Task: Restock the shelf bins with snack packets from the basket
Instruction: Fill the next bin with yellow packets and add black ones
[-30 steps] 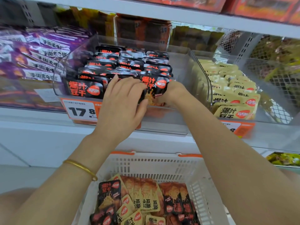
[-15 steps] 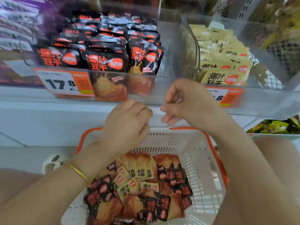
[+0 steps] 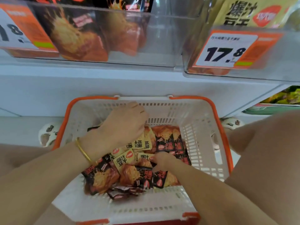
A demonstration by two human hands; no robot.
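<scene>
A white basket with an orange rim (image 3: 222, 143) stands on the floor below me, holding several black snack packets (image 3: 100, 177) and yellow snack packets (image 3: 123, 160) in a loose pile. My left hand (image 3: 125, 127), with a gold bangle on its wrist, hangs over the far side of the pile with its fingers curled down and hidden. My right hand (image 3: 162, 159) is down among the packets, thumb and fingers pinching the edge of a black packet. Above, the clear shelf bin (image 3: 162, 38) holds black packets, and the bin to its right (image 3: 243, 13) holds yellow ones.
Orange price tags (image 3: 225, 49) hang on the bin fronts. A white shelf ledge (image 3: 97, 88) juts out between the bins and the basket. Green packets (image 3: 282, 98) lie on a lower shelf at right. My white shoes (image 3: 48, 133) flank the basket.
Both hands have come down from the black-packet bin into the basket. My view has tipped down, so the bins now sit at the top edge.
</scene>
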